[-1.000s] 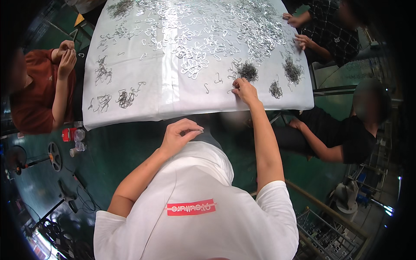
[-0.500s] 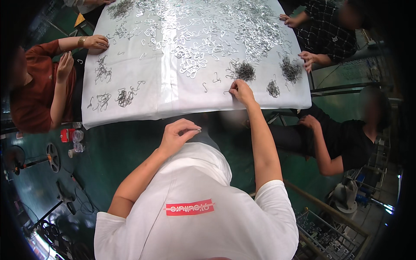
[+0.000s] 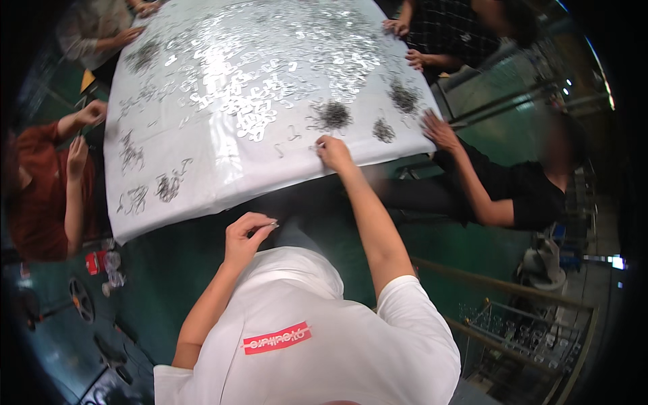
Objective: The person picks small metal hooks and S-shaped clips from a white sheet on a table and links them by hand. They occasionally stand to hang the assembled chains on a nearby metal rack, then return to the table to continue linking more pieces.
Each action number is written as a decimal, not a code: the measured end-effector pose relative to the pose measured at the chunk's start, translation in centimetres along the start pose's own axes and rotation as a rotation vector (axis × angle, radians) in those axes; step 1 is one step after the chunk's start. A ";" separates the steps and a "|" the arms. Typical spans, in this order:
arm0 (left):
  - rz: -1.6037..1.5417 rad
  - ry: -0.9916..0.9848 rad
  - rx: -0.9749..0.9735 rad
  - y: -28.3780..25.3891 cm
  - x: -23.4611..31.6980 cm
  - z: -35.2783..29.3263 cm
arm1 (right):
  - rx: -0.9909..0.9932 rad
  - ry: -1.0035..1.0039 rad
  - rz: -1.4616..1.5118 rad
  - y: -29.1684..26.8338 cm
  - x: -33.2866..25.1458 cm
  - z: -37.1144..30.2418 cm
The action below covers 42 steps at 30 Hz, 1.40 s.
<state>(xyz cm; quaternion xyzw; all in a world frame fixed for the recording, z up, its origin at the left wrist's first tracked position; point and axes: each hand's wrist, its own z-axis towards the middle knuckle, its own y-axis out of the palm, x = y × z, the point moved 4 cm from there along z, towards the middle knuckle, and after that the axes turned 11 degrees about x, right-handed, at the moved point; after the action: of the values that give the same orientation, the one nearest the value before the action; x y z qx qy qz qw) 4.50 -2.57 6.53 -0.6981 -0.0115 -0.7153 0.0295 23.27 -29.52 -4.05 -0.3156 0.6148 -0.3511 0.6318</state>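
Note:
My left hand (image 3: pixel 248 237) is in front of my waist, short of the table edge. Its thumb and fingertips pinch a small shiny metal piece (image 3: pixel 274 224), mostly hidden. At the near edge of the white-covered table, my right hand (image 3: pixel 334 154) rests with its fingers drawn together. What lies under those fingertips is too small to make out. Just beyond it sits a dark pile of bent wire hooks (image 3: pixel 333 115). A few single hooks (image 3: pixel 293 133) lie to its left. Many shiny S-shaped metal hooks (image 3: pixel 253 120) spread over the middle and far part of the table.
Smaller hook piles lie at the right (image 3: pixel 383 130) and near left (image 3: pixel 169 187) of the white cloth (image 3: pixel 196 202). Co-workers stand along both sides; one person's hand (image 3: pixel 440 131) touches the right edge. A floor fan (image 3: pixel 81 300) and a red box (image 3: pixel 94 262) are at lower left.
The whole view has shifted and tilted, so the table sits further left. The co-worker at right has brought a hand onto the table edge. My left hand still pinches the metal piece.

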 end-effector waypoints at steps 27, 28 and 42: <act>-0.064 -0.039 0.027 -1.1 -1.4 -0.1 | 0.243 0.162 0.096 1.2 0.1 -3.7; -0.067 -0.035 0.027 -1.1 -1.4 -0.1 | 0.257 0.120 0.073 1.1 -0.2 -3.8; -0.073 -0.053 -0.007 -0.5 -2.0 1.5 | 0.346 -0.165 -0.144 0.8 -2.7 -4.1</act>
<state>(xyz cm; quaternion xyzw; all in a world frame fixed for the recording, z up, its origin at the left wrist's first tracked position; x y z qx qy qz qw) 6.02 -1.95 4.59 -0.7161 -0.0353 -0.6971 0.0004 19.22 -26.72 -3.35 -0.2732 0.4673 -0.4687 0.6981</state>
